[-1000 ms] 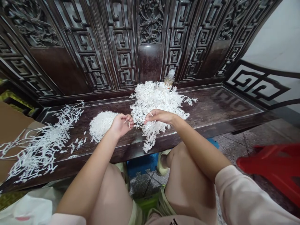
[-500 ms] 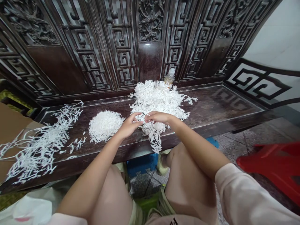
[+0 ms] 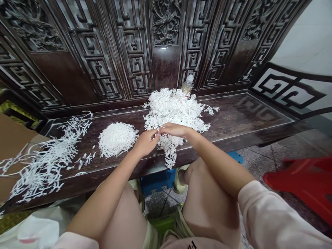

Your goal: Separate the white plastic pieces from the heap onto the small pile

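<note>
My left hand (image 3: 146, 142) is closed in a pinch at the front of the large heap of white branched plastic sprigs (image 3: 172, 105). What its fingertips hold is too small to make out. My right hand (image 3: 174, 129) meets it from the right, with fingers curled around a white sprig (image 3: 170, 152) that dangles over the bench's front edge. The fingertips of both hands touch or nearly touch. To the left of my left hand sits a rounded pile of small white pieces (image 3: 118, 139).
A spread of bare white stems (image 3: 49, 159) lies on the dark wooden bench (image 3: 241, 116) at far left, against a cardboard box (image 3: 12, 138). A few loose bits (image 3: 86, 159) lie beside it. A clear bottle (image 3: 188, 84) stands behind the heap; a red stool (image 3: 303, 181) is at right.
My left hand's fingers have closed from apart into a pinch and moved right, against my right hand's fingertips. The hanging sprig has shifted slightly left.
</note>
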The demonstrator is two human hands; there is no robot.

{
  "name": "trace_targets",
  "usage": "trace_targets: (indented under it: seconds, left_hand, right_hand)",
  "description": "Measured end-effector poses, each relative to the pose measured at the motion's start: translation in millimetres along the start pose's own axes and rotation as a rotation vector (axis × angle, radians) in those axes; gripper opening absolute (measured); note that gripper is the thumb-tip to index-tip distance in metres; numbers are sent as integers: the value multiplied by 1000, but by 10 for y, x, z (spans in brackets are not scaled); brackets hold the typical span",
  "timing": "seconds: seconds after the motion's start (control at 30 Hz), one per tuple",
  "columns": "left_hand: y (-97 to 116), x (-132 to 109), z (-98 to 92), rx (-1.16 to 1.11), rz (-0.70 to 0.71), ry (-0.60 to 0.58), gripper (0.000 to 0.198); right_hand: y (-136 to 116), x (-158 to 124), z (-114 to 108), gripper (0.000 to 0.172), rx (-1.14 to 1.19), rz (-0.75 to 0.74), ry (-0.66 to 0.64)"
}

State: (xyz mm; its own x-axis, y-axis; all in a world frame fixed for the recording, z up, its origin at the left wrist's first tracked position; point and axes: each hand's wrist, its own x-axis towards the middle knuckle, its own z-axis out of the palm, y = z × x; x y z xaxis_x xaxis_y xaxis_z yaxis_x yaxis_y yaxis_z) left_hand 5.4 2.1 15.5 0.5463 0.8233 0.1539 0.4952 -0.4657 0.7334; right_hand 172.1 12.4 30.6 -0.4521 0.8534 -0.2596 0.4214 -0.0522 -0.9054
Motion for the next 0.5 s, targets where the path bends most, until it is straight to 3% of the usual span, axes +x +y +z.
trace_targets:
  seconds: [0.3, 0.5]
  left_hand:
    - [22, 34, 20, -238, -70, -9, 23]
    - [146, -17, 3, -244, -135, 167, 21]
  right_hand:
    - [-128, -74, 25, 19, 11, -88, -46]
    - [-139, -34, 40, 17, -201, -222, 58]
